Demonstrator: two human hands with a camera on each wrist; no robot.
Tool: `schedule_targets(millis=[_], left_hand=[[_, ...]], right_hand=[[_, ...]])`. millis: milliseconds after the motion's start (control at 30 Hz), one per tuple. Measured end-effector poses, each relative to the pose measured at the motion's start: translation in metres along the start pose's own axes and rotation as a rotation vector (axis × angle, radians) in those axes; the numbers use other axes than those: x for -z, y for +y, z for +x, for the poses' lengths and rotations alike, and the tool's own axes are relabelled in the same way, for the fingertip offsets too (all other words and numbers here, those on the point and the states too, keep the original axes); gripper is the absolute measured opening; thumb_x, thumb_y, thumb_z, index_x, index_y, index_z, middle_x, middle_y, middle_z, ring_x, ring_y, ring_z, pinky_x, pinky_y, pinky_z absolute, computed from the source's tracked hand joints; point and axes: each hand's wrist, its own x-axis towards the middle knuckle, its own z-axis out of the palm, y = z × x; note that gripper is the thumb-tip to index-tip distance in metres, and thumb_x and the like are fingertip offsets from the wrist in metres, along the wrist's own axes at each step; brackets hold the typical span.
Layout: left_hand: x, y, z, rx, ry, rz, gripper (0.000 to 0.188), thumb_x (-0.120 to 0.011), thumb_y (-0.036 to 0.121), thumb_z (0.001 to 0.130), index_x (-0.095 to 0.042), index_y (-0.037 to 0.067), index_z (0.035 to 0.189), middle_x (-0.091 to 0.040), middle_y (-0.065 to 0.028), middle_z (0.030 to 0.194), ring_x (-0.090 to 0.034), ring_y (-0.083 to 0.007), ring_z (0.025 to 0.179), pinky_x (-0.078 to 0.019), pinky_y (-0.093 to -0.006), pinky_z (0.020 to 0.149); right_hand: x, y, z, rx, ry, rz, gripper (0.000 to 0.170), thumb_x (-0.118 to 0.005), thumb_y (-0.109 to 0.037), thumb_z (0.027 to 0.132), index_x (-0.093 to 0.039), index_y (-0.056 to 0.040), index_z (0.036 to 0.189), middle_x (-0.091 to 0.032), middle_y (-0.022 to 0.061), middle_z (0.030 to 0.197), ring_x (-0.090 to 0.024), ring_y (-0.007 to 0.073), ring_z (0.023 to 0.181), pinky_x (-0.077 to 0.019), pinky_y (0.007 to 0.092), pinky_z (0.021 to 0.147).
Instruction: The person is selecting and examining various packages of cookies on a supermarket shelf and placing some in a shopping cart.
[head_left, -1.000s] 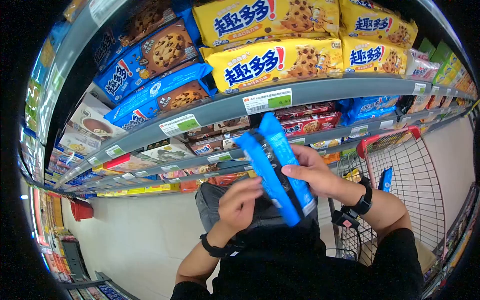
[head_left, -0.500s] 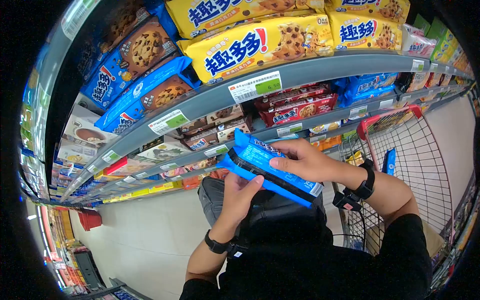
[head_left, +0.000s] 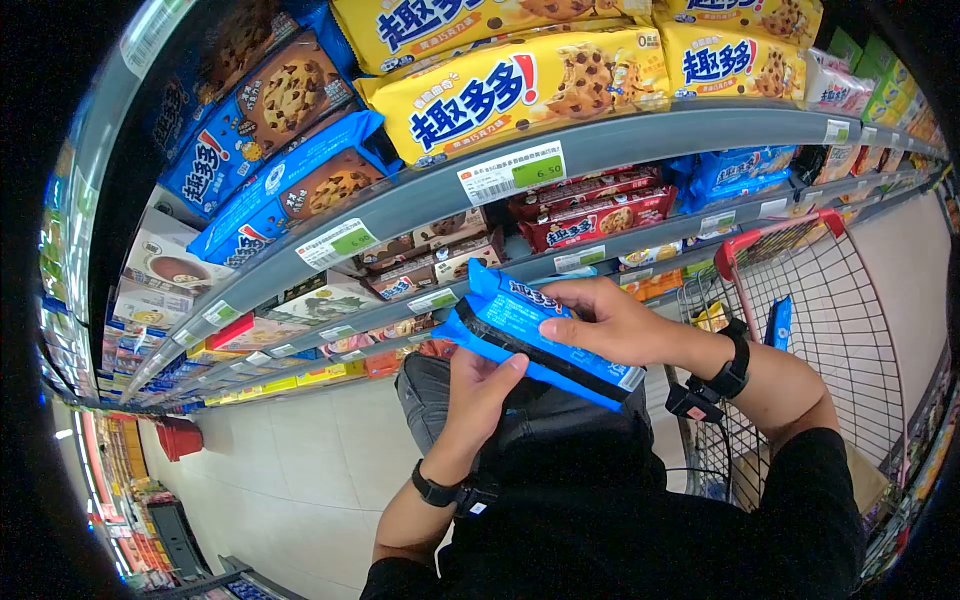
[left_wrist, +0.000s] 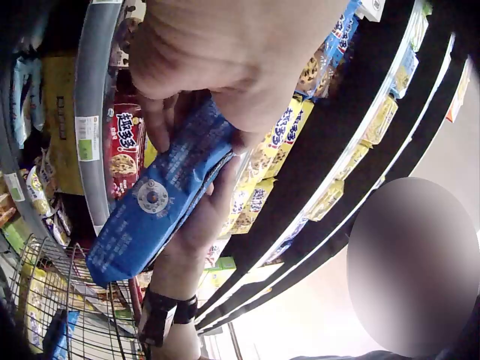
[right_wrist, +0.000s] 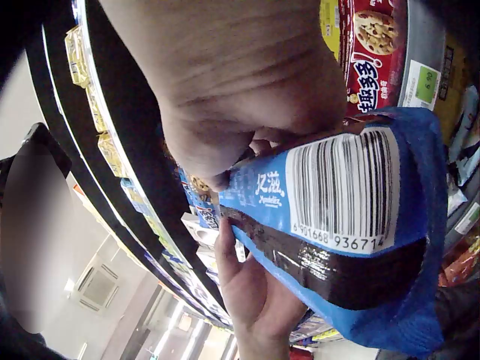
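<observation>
Both hands hold a blue cookie packet (head_left: 540, 345), its back with a black seam strip facing up, above the person's lap. The left hand (head_left: 478, 392) grips the near-left edge, thumb on top by the strip. The right hand (head_left: 615, 325) pinches the far edge with its thumb on the printed back. In the left wrist view the packet (left_wrist: 161, 195) shows a white round mark; in the right wrist view a large barcode fills one end of the packet (right_wrist: 345, 195).
Shelves with a grey price rail (head_left: 415, 200) run across the front. Yellow cookie packets (head_left: 520, 95) and blue ones (head_left: 290, 185) lie on the upper shelf. A wire shopping cart (head_left: 830, 340) with a red handle stands at the right, and a red basket (head_left: 180, 438) at the far left.
The packet has turned from nearly upright to a flatter slant and lowered slightly. The left hand, loosely beside it earlier, has taken hold of its edge. Little differs in the last half second.
</observation>
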Motion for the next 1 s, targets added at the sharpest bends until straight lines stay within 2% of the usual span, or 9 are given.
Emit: schedule_targets(millis=[133,233,367,433,633,833,867,933,1000], left_hand=[[-0.001,0.007,0.002,0.039,-0.041,-0.216,0.038,-0.062,0.02,0.094,-0.052,0.002,0.125,-0.062,-0.0108,0.119,-0.063,-0.0218,0.105,-0.0504,-0.0383,0.094],[0.004,0.015,0.001,0.281,-0.083,-0.476,0.044,-0.053,0.034,0.098,-0.05,0.001,0.127,-0.062,-0.0141,0.12,-0.064,-0.0263,0.104,-0.0513,-0.0424,0.094],[-0.013,0.033,-0.006,0.54,-0.117,-0.406,0.06,-0.049,0.05,0.096,-0.049,0.002,0.132,-0.062,-0.0153,0.118,-0.062,-0.0258,0.107,-0.0514,-0.0411,0.093],[-0.008,0.027,-0.008,0.576,-0.092,-0.357,0.061,-0.049,0.051,0.096,-0.049,0.002,0.132,-0.062,-0.0161,0.117,-0.064,-0.0254,0.102,-0.0531,-0.0391,0.089],[0.023,0.022,-0.012,0.541,-0.3,-0.075,0.059,-0.046,0.045,0.1,-0.043,-0.001,0.137,-0.061,-0.0174,0.118,-0.067,-0.0241,0.099,-0.0548,-0.0318,0.083],[0.065,0.061,-0.008,0.314,-0.144,-0.362,0.085,-0.034,0.067,0.094,-0.038,-0.003,0.14,-0.053,-0.0219,0.134,-0.057,-0.0274,0.118,-0.0484,-0.0406,0.099],[0.072,0.07,-0.005,0.275,-0.401,-0.54,0.074,-0.046,0.055,0.095,-0.039,-0.004,0.139,-0.054,-0.0214,0.132,-0.056,-0.0281,0.12,-0.0471,-0.0403,0.1],[0.059,0.07,0.0,0.175,-0.311,-0.235,0.068,-0.052,0.046,0.094,-0.04,-0.003,0.139,-0.055,-0.0207,0.13,-0.057,-0.0275,0.118,-0.0475,-0.0389,0.1],[0.032,0.073,0.008,0.15,-0.242,0.082,0.056,-0.064,0.024,0.089,-0.044,-0.002,0.134,-0.057,-0.0177,0.126,-0.06,-0.0236,0.112,-0.0492,-0.0348,0.096]], right_hand=[[0.004,-0.003,-0.001,-0.112,-0.033,0.091,0.042,-0.058,-0.028,0.097,-0.055,0.0013,0.127,-0.067,0.0092,0.101,-0.058,0.0099,0.091,-0.0501,0.0296,0.081],[0.006,-0.006,0.0,0.044,0.048,0.133,0.046,-0.059,-0.01,0.094,-0.048,-0.0034,0.138,-0.056,0.0105,0.129,-0.051,0.0156,0.121,-0.0439,0.0311,0.098],[0.001,-0.02,-0.002,0.317,0.084,-0.318,0.071,-0.071,0.006,0.071,-0.05,-0.0111,0.138,-0.037,0.0135,0.148,-0.025,0.0283,0.144,-0.0336,0.0417,0.11],[0.003,-0.017,-0.002,0.484,-0.023,-0.577,0.065,-0.072,0.004,0.071,-0.056,-0.0137,0.132,-0.04,0.012,0.146,-0.03,0.0318,0.141,-0.032,0.0445,0.111],[0.003,-0.007,-0.004,0.375,-0.106,-0.691,0.044,-0.078,-0.008,0.071,-0.063,-0.0091,0.112,-0.062,0.0088,0.117,-0.06,0.0315,0.106,-0.0478,0.0393,0.091],[0.013,-0.025,-0.007,-0.087,-0.143,-0.519,0.037,-0.073,-0.03,0.085,-0.066,0.0006,0.104,-0.068,0.014,0.09,-0.065,0.0231,0.084,-0.0499,0.0347,0.077],[0.019,-0.031,-0.007,-0.132,-0.141,-0.529,0.042,-0.07,-0.037,0.087,-0.067,0.0017,0.104,-0.068,0.0148,0.089,-0.064,0.0207,0.084,-0.0491,0.0337,0.076],[0.033,-0.043,-0.018,-0.19,-0.083,-0.558,0.056,-0.064,-0.05,0.089,-0.066,0.0029,0.107,-0.069,0.0159,0.091,-0.064,0.0194,0.084,-0.0488,0.033,0.076],[0.051,-0.064,-0.037,-0.264,-0.061,-0.434,0.049,-0.068,-0.042,0.089,-0.065,0.0021,0.11,-0.068,0.0103,0.093,-0.061,0.0148,0.086,-0.0484,0.0306,0.076]])
